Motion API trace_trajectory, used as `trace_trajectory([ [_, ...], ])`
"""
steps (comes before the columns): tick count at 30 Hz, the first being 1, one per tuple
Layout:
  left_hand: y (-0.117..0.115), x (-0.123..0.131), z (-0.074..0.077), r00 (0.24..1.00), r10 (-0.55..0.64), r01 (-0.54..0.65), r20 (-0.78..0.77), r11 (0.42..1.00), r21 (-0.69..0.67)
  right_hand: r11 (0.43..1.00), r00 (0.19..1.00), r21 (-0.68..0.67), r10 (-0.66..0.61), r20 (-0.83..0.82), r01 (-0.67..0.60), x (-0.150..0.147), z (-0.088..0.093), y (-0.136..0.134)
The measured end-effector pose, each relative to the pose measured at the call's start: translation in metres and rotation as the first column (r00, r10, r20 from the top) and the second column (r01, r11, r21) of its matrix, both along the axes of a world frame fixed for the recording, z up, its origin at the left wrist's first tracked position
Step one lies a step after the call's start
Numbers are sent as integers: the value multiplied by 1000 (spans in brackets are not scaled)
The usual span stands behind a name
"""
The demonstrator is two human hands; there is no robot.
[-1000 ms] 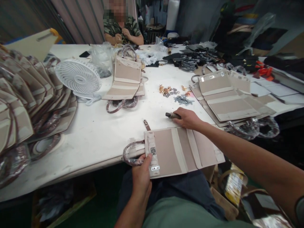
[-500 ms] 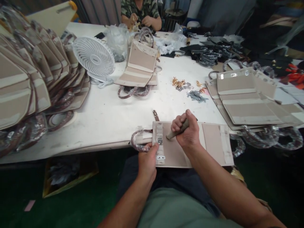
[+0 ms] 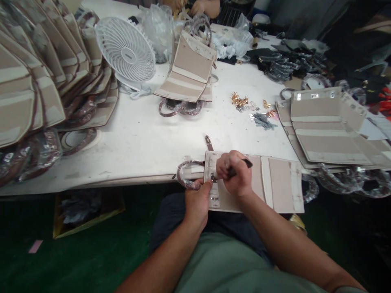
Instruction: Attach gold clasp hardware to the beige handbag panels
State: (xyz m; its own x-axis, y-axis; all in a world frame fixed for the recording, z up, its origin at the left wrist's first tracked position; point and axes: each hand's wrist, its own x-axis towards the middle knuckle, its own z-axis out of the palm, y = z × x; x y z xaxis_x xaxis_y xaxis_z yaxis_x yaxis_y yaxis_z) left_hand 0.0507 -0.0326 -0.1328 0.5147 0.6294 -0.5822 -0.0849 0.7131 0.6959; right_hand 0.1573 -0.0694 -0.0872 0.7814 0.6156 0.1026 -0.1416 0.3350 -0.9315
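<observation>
A beige handbag panel (image 3: 282,183) lies open along the table's near edge, over my lap. My left hand (image 3: 197,203) is closed on its left end, thumb on top beside a small metal plate (image 3: 214,178). Another metal plate (image 3: 214,199) sits nearer to me on the same strip. My right hand (image 3: 236,175) is wrapped round a dark stick-like tool (image 3: 247,163), whose lower end is close to the upper plate; whether it touches cannot be made out. A plastic-wrapped brown handle (image 3: 181,175) and a short brown strap (image 3: 209,143) stick out from the panel.
Bag panels are stacked at left (image 3: 70,57) and right (image 3: 330,138). Another bag (image 3: 192,61) stands mid-table beside a white fan (image 3: 128,53). Gold fittings (image 3: 239,100) and grey pieces (image 3: 263,121) lie in small heaps. A co-worker's hands (image 3: 200,7) show at the far side.
My right hand has turned and moved left, bringing the tool's lower end toward the upper metal plate. My left hand keeps its hold. The whole view has tilted down somewhat.
</observation>
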Motion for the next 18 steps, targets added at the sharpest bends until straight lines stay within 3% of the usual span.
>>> trace_trajectory([
  [4, 1, -1, 0, 1000, -12, 11, 8, 1000, 25, 974, 982, -185, 151, 113, -129, 2, 12, 9],
  [10, -2, -1, 2, 999, 13, -14, 48, 1000, 20, 937, 930, -223, 314, 193, -270, -1, 45, 30],
  [15, -1, -3, 0, 997, 37, -39, 65, 998, 41, 887, 892, -347, 393, 222, -305, -4, 30, 20],
  [18, -2, -3, -1, 998, 14, -16, 61, 999, 33, 915, 902, -298, 352, 252, -273, 3, 29, 10],
])
